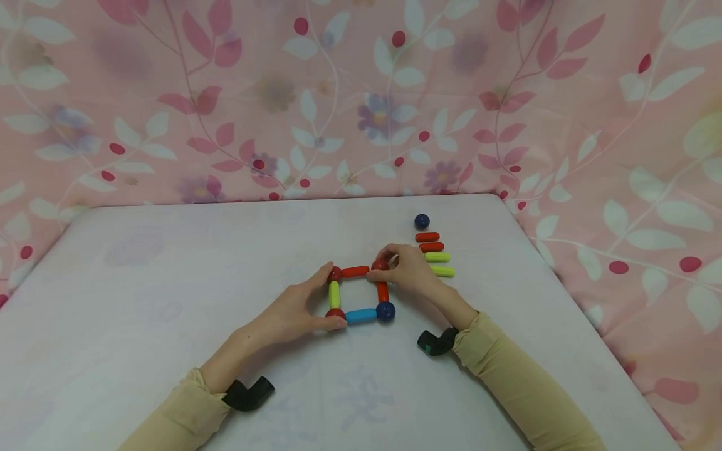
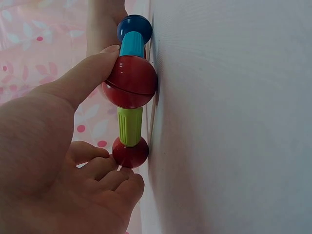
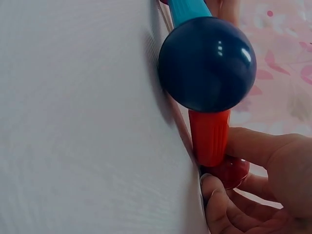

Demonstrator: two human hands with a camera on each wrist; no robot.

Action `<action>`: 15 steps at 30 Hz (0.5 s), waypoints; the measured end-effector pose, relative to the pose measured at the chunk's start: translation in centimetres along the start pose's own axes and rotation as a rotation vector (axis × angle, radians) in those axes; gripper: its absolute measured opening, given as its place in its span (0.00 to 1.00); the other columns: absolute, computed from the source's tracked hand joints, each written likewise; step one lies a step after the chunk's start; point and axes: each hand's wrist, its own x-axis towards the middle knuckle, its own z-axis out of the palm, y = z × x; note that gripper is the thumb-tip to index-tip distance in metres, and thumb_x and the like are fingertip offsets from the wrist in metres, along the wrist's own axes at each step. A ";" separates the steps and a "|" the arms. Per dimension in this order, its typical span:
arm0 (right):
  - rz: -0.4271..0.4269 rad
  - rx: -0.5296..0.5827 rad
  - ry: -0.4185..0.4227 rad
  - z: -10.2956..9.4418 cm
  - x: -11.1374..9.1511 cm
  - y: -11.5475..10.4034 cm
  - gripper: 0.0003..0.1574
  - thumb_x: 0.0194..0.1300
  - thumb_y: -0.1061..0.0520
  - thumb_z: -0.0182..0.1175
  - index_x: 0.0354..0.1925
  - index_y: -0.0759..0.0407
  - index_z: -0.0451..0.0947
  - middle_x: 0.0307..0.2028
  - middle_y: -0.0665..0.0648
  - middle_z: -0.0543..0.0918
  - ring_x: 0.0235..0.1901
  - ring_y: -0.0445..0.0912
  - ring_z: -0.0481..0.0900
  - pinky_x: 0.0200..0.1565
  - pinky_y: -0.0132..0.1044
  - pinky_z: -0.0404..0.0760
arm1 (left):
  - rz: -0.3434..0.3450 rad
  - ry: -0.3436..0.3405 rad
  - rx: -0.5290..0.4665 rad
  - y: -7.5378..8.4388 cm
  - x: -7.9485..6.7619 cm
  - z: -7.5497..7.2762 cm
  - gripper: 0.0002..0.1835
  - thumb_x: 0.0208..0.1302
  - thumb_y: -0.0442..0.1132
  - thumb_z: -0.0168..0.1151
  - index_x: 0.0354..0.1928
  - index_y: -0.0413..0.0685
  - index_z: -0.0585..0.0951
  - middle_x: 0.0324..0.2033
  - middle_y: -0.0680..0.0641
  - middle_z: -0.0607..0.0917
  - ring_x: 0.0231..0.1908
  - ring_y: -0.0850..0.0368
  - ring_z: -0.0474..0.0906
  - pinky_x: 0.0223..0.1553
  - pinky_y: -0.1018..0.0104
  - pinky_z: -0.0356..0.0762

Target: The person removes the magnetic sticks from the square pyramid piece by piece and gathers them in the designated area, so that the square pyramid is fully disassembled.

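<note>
A square of toy building sticks and balls lies on the white table. Its left side is a yellow-green stick point(image 1: 335, 294) between a near red ball point(image 2: 131, 80) and a far red ball point(image 2: 130, 152). My left hand point(image 1: 290, 310) holds this side, thumb against the near ball and fingers at the far one. The near side is a light blue stick point(image 1: 361, 316), running to a dark blue ball point(image 1: 386, 312). My right hand point(image 1: 414, 269) pinches the red ball point(image 3: 233, 173) at the far right corner, where two red sticks point(image 1: 355, 272) come together.
Behind the right hand, a loose dark blue ball point(image 1: 422, 221), two red sticks point(image 1: 427, 237) and two yellow-green sticks point(image 1: 437, 257) lie in a column. Floral cloth point(image 1: 338, 94) hangs along the back and right of the white table point(image 1: 141, 300). Black wrist mounts point(image 1: 248, 394) stick out from both sleeves.
</note>
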 end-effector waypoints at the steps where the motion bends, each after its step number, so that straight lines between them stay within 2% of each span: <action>1: -0.005 0.002 0.001 0.0 0.0 0.0 0.20 0.56 0.46 0.76 0.42 0.52 0.83 0.35 0.52 0.82 0.36 0.48 0.76 0.34 0.34 0.77 | 0.001 0.001 0.001 0.0 0.0 0.0 0.59 0.53 0.62 0.74 0.80 0.54 0.51 0.77 0.50 0.58 0.77 0.47 0.53 0.71 0.40 0.60; 9: 0.002 0.001 -0.010 -0.6 0.0 0.3 0.24 0.57 0.47 0.75 0.50 0.53 0.82 0.42 0.52 0.83 0.42 0.48 0.79 0.42 0.35 0.80 | 0.004 0.001 -0.008 0.1 0.0 0.0 0.59 0.53 0.61 0.74 0.80 0.53 0.52 0.77 0.50 0.59 0.77 0.47 0.53 0.71 0.39 0.60; 15: 0.002 -0.005 -0.037 -1.1 -0.1 0.2 0.24 0.60 0.47 0.72 0.53 0.53 0.82 0.44 0.52 0.84 0.43 0.48 0.80 0.43 0.36 0.82 | -0.002 -0.001 -0.011 0.1 0.0 0.0 0.59 0.53 0.62 0.74 0.80 0.54 0.51 0.77 0.50 0.59 0.77 0.47 0.53 0.71 0.40 0.60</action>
